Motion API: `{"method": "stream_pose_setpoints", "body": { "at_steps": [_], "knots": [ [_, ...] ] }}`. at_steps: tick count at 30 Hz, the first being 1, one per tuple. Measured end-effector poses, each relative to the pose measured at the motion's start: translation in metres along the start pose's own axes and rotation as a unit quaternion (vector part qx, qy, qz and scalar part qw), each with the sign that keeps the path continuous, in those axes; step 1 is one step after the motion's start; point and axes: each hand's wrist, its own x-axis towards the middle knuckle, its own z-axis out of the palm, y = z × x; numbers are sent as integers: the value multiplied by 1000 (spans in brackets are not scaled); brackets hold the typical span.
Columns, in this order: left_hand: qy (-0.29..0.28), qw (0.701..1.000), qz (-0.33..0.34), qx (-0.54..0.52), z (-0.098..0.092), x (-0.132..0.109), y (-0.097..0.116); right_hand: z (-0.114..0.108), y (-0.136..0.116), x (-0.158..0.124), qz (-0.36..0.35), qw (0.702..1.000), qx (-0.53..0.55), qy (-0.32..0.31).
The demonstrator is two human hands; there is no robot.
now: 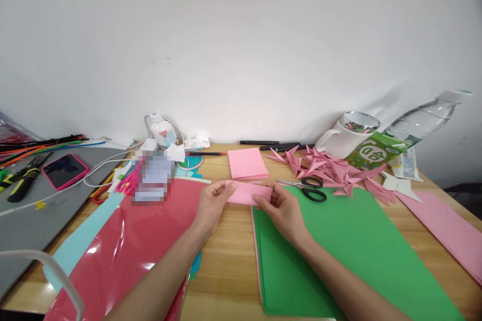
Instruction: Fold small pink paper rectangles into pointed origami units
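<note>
A small piece of pink paper [244, 193], which looks folded into a rectangle, is held level between both hands above the wooden table. My left hand [212, 203] pinches its left end, thumb on top. At the right end, my right hand [283, 209] grips it with the thumb on the near face and the fingers curled behind. Just beyond lies a stack of square pink paper [247, 163]. Black-handled scissors [311, 189] rest to the right of my right hand, partly over green paper sheets [350, 246].
Folded pink paper shapes [327, 168] are heaped at the back right, near a white mug [348, 135] and a tilted plastic bottle [424, 118]. Red sheets in a glossy sleeve [143, 241] cover the left. Farther left are a phone [66, 171] and pliers [26, 180].
</note>
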Motion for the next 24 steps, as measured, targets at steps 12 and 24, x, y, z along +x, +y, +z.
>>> {"method": "stream_pose_setpoints", "body": {
  "at_steps": [12, 24],
  "knots": [
    [7, 1000, 6, 3, 0, 1, 0, 0, 0, 0, 4, 1000, -1, -5],
    [9, 1000, 10, 7, 0, 1, 0, -1, 2, 0, -2, 1000, -7, -6]
  ]
}}
